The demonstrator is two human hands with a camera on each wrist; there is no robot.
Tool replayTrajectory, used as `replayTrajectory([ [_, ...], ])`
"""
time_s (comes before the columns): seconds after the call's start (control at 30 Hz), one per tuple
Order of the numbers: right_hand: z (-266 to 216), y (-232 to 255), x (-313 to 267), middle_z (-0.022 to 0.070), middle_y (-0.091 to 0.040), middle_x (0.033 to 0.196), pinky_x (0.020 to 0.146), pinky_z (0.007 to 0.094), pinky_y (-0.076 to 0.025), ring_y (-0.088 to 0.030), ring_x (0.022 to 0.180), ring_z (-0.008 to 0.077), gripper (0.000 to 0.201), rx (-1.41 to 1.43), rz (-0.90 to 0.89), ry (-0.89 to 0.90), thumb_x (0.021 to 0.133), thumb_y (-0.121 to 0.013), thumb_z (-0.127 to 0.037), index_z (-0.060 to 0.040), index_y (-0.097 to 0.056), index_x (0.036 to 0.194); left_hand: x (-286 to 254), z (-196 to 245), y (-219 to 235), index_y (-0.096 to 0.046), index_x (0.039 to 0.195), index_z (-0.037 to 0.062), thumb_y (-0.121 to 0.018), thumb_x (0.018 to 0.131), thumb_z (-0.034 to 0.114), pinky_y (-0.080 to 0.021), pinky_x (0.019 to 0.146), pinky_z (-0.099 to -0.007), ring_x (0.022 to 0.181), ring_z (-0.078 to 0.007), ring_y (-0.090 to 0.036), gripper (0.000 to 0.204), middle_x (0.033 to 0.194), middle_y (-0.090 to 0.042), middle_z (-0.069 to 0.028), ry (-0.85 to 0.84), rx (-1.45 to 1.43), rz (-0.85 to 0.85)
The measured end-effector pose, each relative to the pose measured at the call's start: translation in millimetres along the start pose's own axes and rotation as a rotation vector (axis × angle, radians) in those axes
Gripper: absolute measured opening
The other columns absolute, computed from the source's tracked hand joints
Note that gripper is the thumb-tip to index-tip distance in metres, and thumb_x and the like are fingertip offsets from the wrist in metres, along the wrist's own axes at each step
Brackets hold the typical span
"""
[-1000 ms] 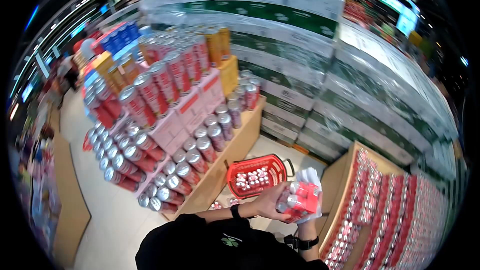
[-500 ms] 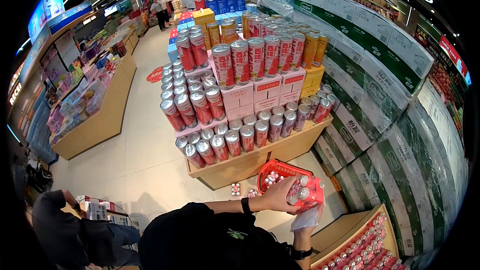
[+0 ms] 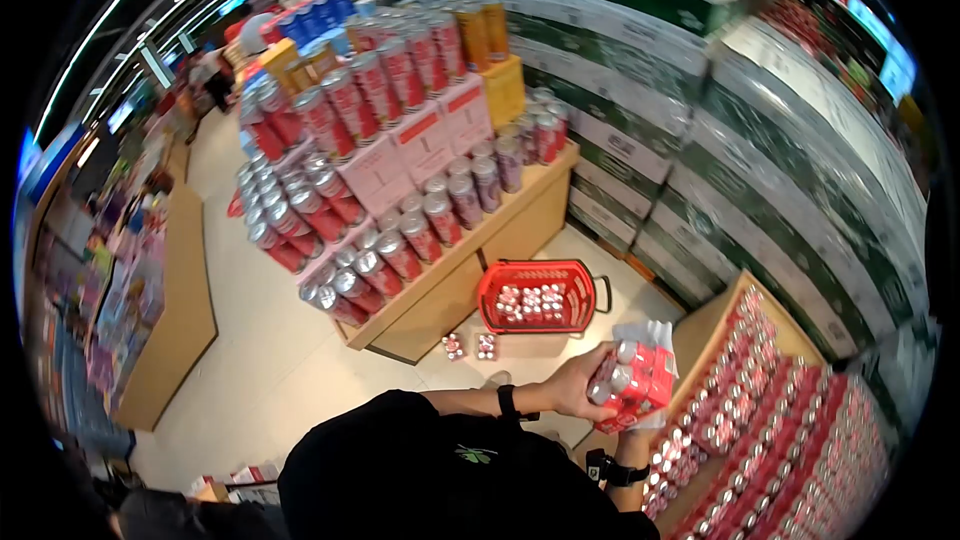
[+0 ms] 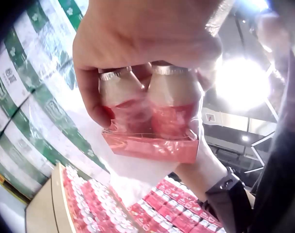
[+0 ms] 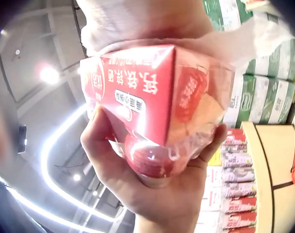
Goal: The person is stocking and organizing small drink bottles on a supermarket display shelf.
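A red, film-wrapped pack of small drink bottles (image 3: 645, 385) with foil caps is held up in front of the body. My left hand (image 3: 578, 388) grips it from the cap end, with fingers and thumb down its sides; the right wrist view shows this grip from below. My right hand (image 5: 147, 22) is at the opposite side of the pack. A thin white cloth or paper (image 4: 130, 179) lies between that hand and the pack's red base, covering the right fingers. The cloth's loose edge sticks out past the pack in the head view.
A red shopping basket (image 3: 487, 305) holding similar packs stands on the floor, with two small packs (image 3: 487, 345) beside it. A wooden bin (image 3: 745, 300) full of such bottles is at right. Tall cans (image 3: 390, 90) cover a display stand; wrapped green-and-white cartons (image 3: 600, 140) form a wall behind.
The head view swung toward the aisle, showing a person at lower left, then turned back to the basket and bin. The left hand keeps its grip on the pack, the cloth still against it.
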State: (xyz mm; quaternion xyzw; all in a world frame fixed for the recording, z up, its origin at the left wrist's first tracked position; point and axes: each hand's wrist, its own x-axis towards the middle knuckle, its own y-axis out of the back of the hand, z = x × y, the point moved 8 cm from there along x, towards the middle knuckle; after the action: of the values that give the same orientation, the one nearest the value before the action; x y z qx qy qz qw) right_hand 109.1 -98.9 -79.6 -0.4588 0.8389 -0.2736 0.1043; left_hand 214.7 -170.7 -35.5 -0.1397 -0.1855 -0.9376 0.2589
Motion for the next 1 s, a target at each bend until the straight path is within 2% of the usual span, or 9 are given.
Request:
replayTrajectory([
  [0.03,0,5,-3,0.0156,-0.058,0.122,0.091,0.0433,-0.052,-0.06,0.106,0.0291,0.05,0.384,0.115,-0.048,0.099,-0.034,-0.038,-0.0035,-0.043,0.134,6,-7,-10,-0.032,0.135,-0.0003,-0.083,0.06,0.032,-0.043,0.094,-0.0347,0.11,-0.0238,-0.055,0.096,0.117,-0.055,-0.0148,0.058,-0.058,-0.05],
  [0.13,15,59,-44,0.0107,-0.058,0.119,0.088,0.0369,-0.051,-0.061,0.102,0.0241,0.051,0.407,0.492,0.01,0.101,-0.034,-0.045,-0.0085,-0.043,0.135,27,-19,-50,-0.036,0.134,0.0019,-0.083,0.06,0.031,-0.045,0.095,-0.0351,0.111,-0.0253,-0.058,0.093,0.121,-0.056,-0.0154,0.17,-0.055,-0.146],
  [0.17,84,127,-69,0.0096,-0.061,0.111,0.085,0.0349,-0.051,-0.062,0.096,0.0241,0.052,0.677,0.465,-0.131,0.101,-0.033,-0.046,-0.0075,-0.043,0.134,37,-16,-61,-0.037,0.134,0.0037,-0.081,0.061,0.036,-0.048,0.091,-0.0367,0.11,-0.0286,-0.059,0.091,0.119,-0.057,-0.0176,0.159,0.105,-0.185],
  [0.3,33,122,-140,0.0114,-0.065,0.101,0.083,0.0349,-0.052,-0.063,0.09,0.0267,0.059,0.631,0.747,-0.2,0.1,-0.028,-0.05,-0.0018,-0.045,0.131,53,-62,-134,-0.042,0.132,0.0053,-0.079,0.06,0.042,-0.05,0.086,-0.043,0.106,-0.0344,-0.059,0.089,0.117,-0.057,-0.0186,0.09,0.383,-0.388],
  [0.37,42,143,-170,0.0155,-0.064,0.108,0.089,0.0388,-0.05,-0.063,0.096,0.0284,0.063,0.505,0.49,-0.215,0.1,-0.027,-0.049,0.0035,-0.05,0.126,55,-77,-177,-0.042,0.132,0.0062,-0.078,0.06,0.044,-0.051,0.084,-0.0443,0.107,-0.0347,-0.058,0.09,0.117,-0.057,-0.0181,0.064,0.408,-0.512],
  [0.6,32,188,-240,0.0183,-0.063,0.114,0.091,0.0398,-0.05,-0.062,0.101,0.0297,0.056,0.609,0.872,0.096,0.099,-0.035,-0.043,0.0056,-0.053,0.121,58,-99,-319,-0.04,0.134,0.0075,-0.079,0.056,0.036,-0.053,0.075,-0.0459,0.102,-0.0386,-0.056,0.091,0.115,-0.051,-0.0195,-0.17,0.594,-0.775],
  [0.73,20,175,-243,0.0161,-0.061,0.118,0.093,0.039,-0.048,-0.061,0.103,0.0264,0.054,0.625,0.809,0.091,0.101,-0.032,-0.042,0.0032,-0.052,0.123,66,-90,-380,-0.04,0.135,0.0058,-0.081,0.062,0.035,-0.048,0.086,-0.045,0.11,-0.0369,-0.049,0.089,0.116,-0.049,-0.0183,-0.233,0.608,-0.772],
  [0.8,23,181,-252,0.0163,-0.061,0.118,0.093,0.0387,-0.049,-0.061,0.104,0.026,0.055,0.56,0.877,0.084,0.101,-0.031,-0.042,0.0037,-0.051,0.124,73,-100,-395,-0.04,0.135,0.0058,-0.081,0.063,0.034,-0.048,0.086,-0.0459,0.111,-0.0373,-0.046,0.087,0.116,-0.046,-0.0184,-0.251,0.544,-0.597],
  [1.0,30,192,-262,0.0172,-0.06,0.119,0.094,0.0403,-0.048,-0.06,0.105,0.0282,0.057,0.657,0.884,0.042,0.1,-0.035,-0.045,0.004,-0.05,0.125,56,-125,-401,-0.043,0.137,0.017,-0.079,0.067,0.036,-0.036,0.098,-0.0575,0.126,-0.0357,-0.036,0.081,0.134,-0.039,-0.0183,-0.281,0.623,-0.762],
])
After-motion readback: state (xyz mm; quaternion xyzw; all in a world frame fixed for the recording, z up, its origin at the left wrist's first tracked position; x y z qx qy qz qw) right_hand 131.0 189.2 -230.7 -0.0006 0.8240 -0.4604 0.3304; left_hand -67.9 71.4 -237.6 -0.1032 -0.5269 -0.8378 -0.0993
